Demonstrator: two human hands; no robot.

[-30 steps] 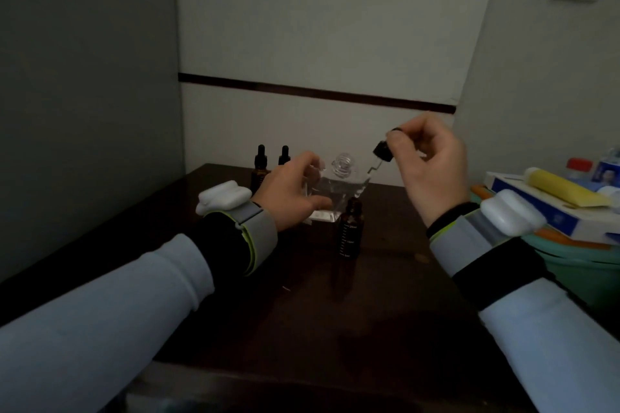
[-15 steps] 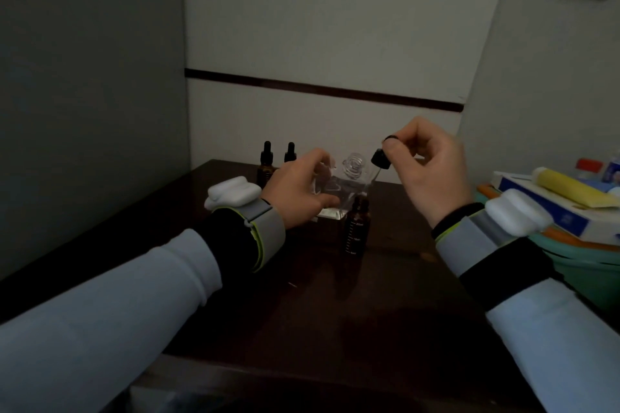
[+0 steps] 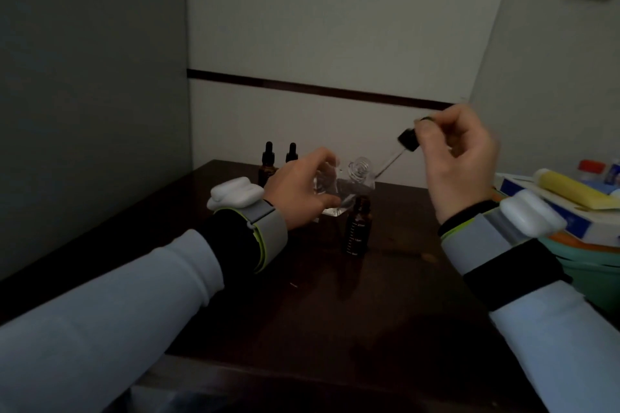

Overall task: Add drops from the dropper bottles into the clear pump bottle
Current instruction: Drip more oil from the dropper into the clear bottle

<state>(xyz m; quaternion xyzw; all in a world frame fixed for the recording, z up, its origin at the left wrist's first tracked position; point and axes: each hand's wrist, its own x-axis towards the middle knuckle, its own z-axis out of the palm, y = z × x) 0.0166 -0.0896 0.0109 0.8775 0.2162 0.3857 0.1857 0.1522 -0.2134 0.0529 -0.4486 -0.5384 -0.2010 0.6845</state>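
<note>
both hands busy: right hand (image 3: 459, 157) lifted dropper (image 3: 407, 141) higher, away from clear pump bottle (image 3: 339, 188) gripped by left hand (image 3: 302, 191).

My right hand (image 3: 459, 161) has lifted up and toward the right of the frame, taking the dropper (image 3: 407, 141) with it. A second ago its glass tip sat right at the mouth of the pump bottle (image 3: 349, 184); now the tip hangs just right of that mouth, tilted more steeply.
</note>
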